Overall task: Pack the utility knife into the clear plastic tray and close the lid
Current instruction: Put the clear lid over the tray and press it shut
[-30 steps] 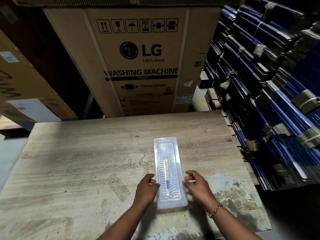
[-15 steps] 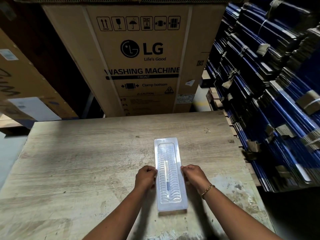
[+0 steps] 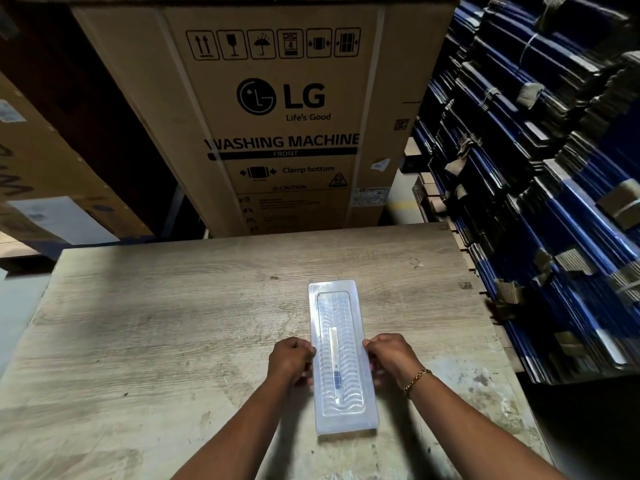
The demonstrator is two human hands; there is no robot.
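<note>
A long clear plastic tray (image 3: 341, 355) lies lengthwise on the wooden table (image 3: 173, 323), its ribbed lid down on top. Through the lid I see the slim utility knife (image 3: 335, 368), pale with a dark blue slider, lying along the tray's middle. My left hand (image 3: 292, 362) grips the tray's left long edge, fingers curled onto the rim. My right hand (image 3: 391, 358), with a gold bracelet at the wrist, grips the right long edge directly opposite.
A large cardboard washing machine box (image 3: 277, 116) stands behind the table's far edge. Stacked blue and black flat bundles (image 3: 540, 202) crowd the table's right side. Another cardboard box (image 3: 38, 181) leans at the left.
Both hands slid away from me along the tray's long edges, from near its close end to its middle, and closed tighter on the rims. The tray stayed in place.
</note>
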